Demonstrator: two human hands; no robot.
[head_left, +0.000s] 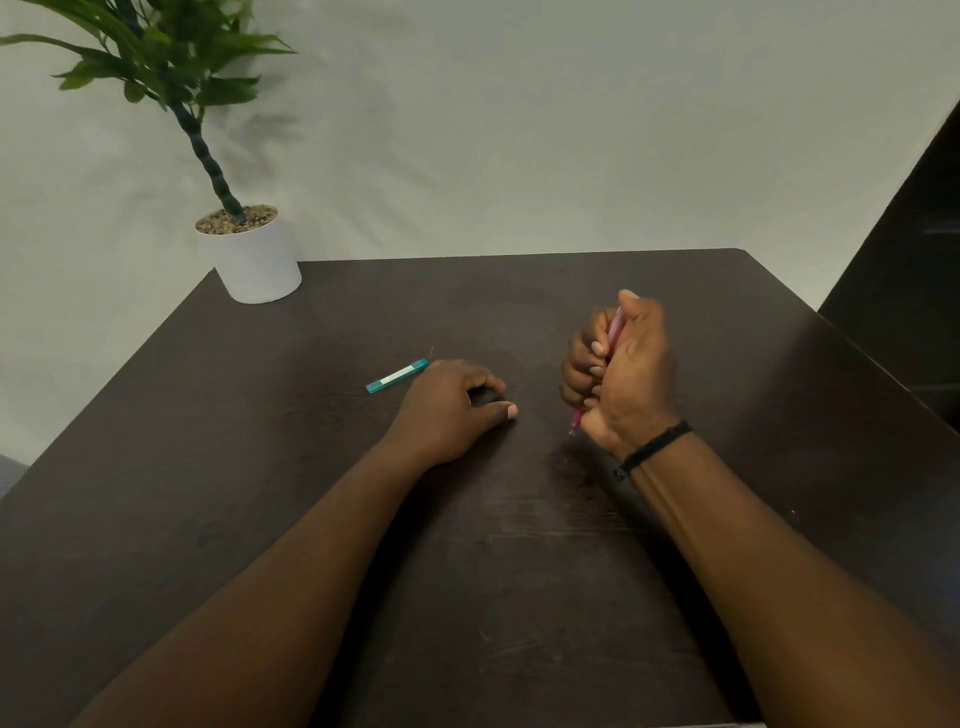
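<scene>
Far left, at the rear corner of the dark worktop (519, 571): white pot (254, 265) topped with pebbles, carrying a leafy green plant (171, 57) on a ringed stem leaning left. Behind, a pale creased backdrop (519, 130).

Left of centre: teal case (397, 375), slim, lying flat and set on a diagonal, its right end just beside the knuckles of the left hand (452, 410); contact between the two not discernible. A thin dark sliver on the surface just above that end.

Centre: left hand resting palm down on the worktop, fingers loosely curled, thumb and forefinger tips apart, nothing visible between them.

Right of centre, apart from the left hand: right hand (623, 374) raised on its edge, fingers wrapped firmly around a pink pencil (615, 325), held steeply, upper part showing beside the thumb and lower tip protruding beneath the fist, close above the worktop. Black bracelet (654, 447) around the right wrist.

Far right: dark panel (909, 234) beyond the worktop edge.
</scene>
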